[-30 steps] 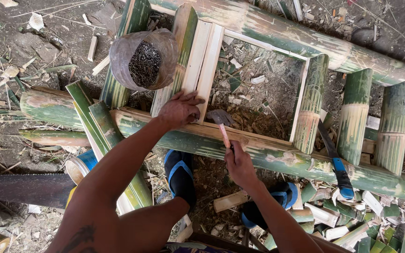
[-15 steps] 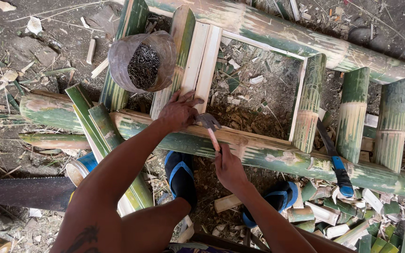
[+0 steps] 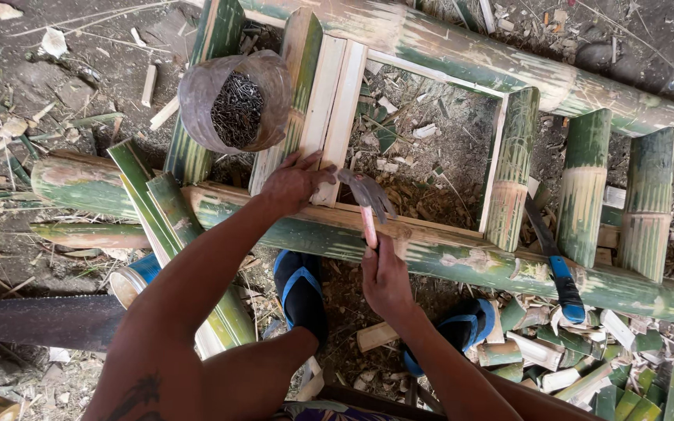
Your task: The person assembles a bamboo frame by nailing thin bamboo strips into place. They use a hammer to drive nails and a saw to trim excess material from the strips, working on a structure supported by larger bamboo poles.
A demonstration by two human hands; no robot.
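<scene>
- Two hands worked at one joint of a bamboo frame; the fingers of the left hand were pressed down on the lower end of a pale split bamboo slat, pinching at a spot just beside the hammer's head. Whether a nail stood between the fingertips could not be made out.
- The right hand was clenched round the pale handle of a hammer, whose dark steel head sat just above the slat's end, close to the left fingertips.
- That slat lay side by side with a second one, both crossing a long green bamboo rail that ran left to right under the hands; its end rested on the rail's flattened top.
- Judged from this, the step in hand was nailing the slat to the rail. The next blow would call for a short, square strike with the left fingertips kept clear of the head.
- Beyond the hands, a clear plastic jar of nails rested on the frame, upper left.
- A blue-handled knife lay across the rail to the right, near upright green bamboo posts.
- Blue sandals and offcuts sat on the dirt floor below.
</scene>
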